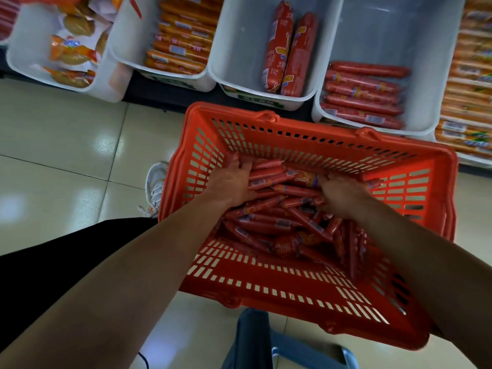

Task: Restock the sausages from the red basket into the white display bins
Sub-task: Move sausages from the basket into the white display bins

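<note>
The red basket [314,291] sits low in front of me, holding a heap of loose red sausages [269,225]. My left hand [230,183] and my right hand [343,194] are both inside it, curled around a bunch of sausages [282,179] near the far wall. Beyond the basket stand white display bins: one [239,41] holds two big red sausage packs [288,53], and the bin to its right [394,30] has several red sausages [362,94] stacked at its near end.
Further left, one white bin [125,35] carries orange sausage packs and another [29,41] holds bagged snacks. Orange packs [471,75] fill the shelf at far right. A white shoe [155,186] stands on the tiled floor left of the basket. A blue-grey stool [287,347] is below.
</note>
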Demonstrator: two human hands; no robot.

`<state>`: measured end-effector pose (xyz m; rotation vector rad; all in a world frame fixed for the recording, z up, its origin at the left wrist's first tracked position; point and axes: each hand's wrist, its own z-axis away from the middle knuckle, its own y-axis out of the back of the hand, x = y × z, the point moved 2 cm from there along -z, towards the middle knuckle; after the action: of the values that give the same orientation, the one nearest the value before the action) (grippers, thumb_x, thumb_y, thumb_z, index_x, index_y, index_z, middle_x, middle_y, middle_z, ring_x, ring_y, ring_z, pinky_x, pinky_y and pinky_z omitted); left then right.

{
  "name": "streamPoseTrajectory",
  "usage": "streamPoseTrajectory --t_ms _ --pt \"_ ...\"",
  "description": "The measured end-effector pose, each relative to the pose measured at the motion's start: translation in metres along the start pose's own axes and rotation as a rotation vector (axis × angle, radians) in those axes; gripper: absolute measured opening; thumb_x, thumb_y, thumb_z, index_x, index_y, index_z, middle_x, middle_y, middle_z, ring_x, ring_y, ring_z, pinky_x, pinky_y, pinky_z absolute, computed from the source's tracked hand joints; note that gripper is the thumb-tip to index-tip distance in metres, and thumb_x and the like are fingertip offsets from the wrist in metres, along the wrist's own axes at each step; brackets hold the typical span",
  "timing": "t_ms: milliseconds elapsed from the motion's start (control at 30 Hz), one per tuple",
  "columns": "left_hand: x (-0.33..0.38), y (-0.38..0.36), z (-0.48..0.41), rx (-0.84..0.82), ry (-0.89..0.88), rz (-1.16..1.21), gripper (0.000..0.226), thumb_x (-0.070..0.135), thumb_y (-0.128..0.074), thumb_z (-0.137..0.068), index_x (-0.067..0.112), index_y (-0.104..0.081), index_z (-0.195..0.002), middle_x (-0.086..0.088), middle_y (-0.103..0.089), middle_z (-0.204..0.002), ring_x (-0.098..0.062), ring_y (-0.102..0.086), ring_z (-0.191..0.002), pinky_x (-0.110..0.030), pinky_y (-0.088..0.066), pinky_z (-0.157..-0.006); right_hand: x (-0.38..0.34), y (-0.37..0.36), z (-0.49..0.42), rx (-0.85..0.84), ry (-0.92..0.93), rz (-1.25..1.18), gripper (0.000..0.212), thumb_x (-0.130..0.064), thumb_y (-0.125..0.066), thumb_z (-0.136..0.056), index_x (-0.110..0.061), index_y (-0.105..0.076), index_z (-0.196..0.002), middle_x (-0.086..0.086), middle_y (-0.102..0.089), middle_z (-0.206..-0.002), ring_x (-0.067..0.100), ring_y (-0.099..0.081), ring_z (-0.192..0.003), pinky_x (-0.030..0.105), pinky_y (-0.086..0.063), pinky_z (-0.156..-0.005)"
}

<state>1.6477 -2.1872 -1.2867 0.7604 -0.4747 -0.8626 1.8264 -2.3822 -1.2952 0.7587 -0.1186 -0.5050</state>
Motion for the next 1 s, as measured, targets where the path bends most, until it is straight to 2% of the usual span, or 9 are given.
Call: streamPoseTrajectory --t_ms 133,267,400,500,567,667,833,933,1000 --pt "-0.003 -0.007 0.008 -0.031 0.005 0.113 0.093 0.049 -0.065 -0.088 0.028 -0.006 -0.157 -0.012 0.002 -0.165 -0.038 -0.029 -0.144 -0.048 -0.036 -0.113 0.012 0.013 0.005 0.037 0.064 0.028 0.060 -0.028 -0.069 -0.082 -0.030 -0.051 -0.138 -0.001 -0.051 -0.136 0.024 -0.047 -0.129 0.033 -0.037 -0.107" --pt "0.002 -0.012 0.006 0.103 -0.008 0.084 0.096 0.056 -0.068 -0.082 0.020 -0.017 -0.154 -0.011 -0.010 -0.161 -0.034 -0.012 -0.147 -0.045 -0.025 -0.120 0.027 0.019 0.011 0.084 0.010 0.109 0.036 -0.041 -0.059 -0.089 -0.039 -0.058 -0.125 -0.008 -0.056 -0.129 0.021 -0.051 -0.126 0.038 -0.036 -0.101" --pt "0.008 -0.010 -0.004 0.021 -0.021 0.142 0.103 0.064 -0.068 -0.078 0.022 -0.012 -0.154 -0.006 -0.026 -0.160 -0.028 -0.017 -0.150 -0.046 -0.019 -0.120 0.011 0.012 0.012 0.105 0.098 -0.254 0.044 -0.048 -0.057 -0.093 -0.038 -0.053 -0.136 -0.005 -0.051 -0.129 0.021 -0.048 -0.124 0.040 -0.041 -0.103" --pt "0.008 -0.008 -0.010 -0.034 -0.011 0.042 0.100 0.071 -0.065 -0.075 0.017 -0.027 -0.150 -0.009 -0.029 -0.158 -0.031 -0.011 -0.151 -0.049 -0.017 -0.120 -0.011 0.003 0.006 0.110 0.155 -0.150 0.068 -0.056 -0.054 -0.091 -0.031 -0.033 -0.151 -0.001 -0.038 -0.144 0.025 -0.037 -0.133 0.045 -0.035 -0.110" --pt "0.007 -0.005 -0.012 -0.085 -0.006 0.033 0.098 0.073 -0.064 -0.075 0.014 -0.034 -0.146 -0.012 -0.035 -0.155 -0.033 -0.020 -0.149 -0.047 -0.023 -0.119 -0.018 -0.001 0.004 0.089 0.161 -0.096 0.085 -0.066 -0.057 -0.083 -0.027 -0.024 -0.152 0.000 -0.034 -0.149 0.025 -0.033 -0.135 0.047 -0.033 -0.111" --pt "0.007 0.000 -0.009 -0.138 -0.014 0.117 0.090 0.070 -0.069 -0.073 0.013 -0.043 -0.138 -0.012 -0.054 -0.139 -0.031 -0.050 -0.128 -0.040 -0.043 -0.103 -0.017 -0.003 -0.001 0.024 0.157 -0.112 0.099 -0.068 -0.066 -0.076 -0.027 -0.020 -0.154 0.000 -0.032 -0.157 0.024 -0.028 -0.139 0.046 -0.034 -0.111" --pt "0.002 -0.003 -0.003 -0.125 0.023 0.249 0.085 0.058 -0.082 -0.065 0.015 -0.052 -0.131 -0.008 -0.064 -0.121 -0.028 -0.061 -0.109 -0.036 -0.050 -0.091 -0.021 -0.002 -0.008 -0.017 0.185 -0.068 0.081 -0.058 -0.071 -0.080 -0.020 -0.040 -0.145 0.007 -0.049 -0.146 0.028 -0.044 -0.132 0.038 -0.040 -0.105" --pt "-0.004 0.000 -0.002 -0.132 0.043 0.282 0.061 0.052 -0.084 -0.066 0.017 -0.061 -0.111 -0.003 -0.065 -0.101 -0.023 -0.064 -0.093 -0.035 -0.052 -0.080 -0.020 -0.005 -0.005 -0.018 0.187 -0.090 0.082 -0.064 -0.069 -0.078 -0.022 -0.045 -0.143 0.001 -0.052 -0.143 0.025 -0.047 -0.131 0.037 -0.039 -0.103" --pt "-0.007 0.000 0.000 -0.127 0.064 0.344 0.051 0.047 -0.085 -0.066 0.020 -0.063 -0.103 0.000 -0.066 -0.097 -0.022 -0.064 -0.090 -0.038 -0.054 -0.081 -0.018 -0.008 -0.004 0.002 0.193 -0.160 0.071 -0.066 -0.069 -0.076 -0.023 -0.056 -0.131 -0.001 -0.059 -0.129 0.023 -0.052 -0.122 0.035 -0.041 -0.096"
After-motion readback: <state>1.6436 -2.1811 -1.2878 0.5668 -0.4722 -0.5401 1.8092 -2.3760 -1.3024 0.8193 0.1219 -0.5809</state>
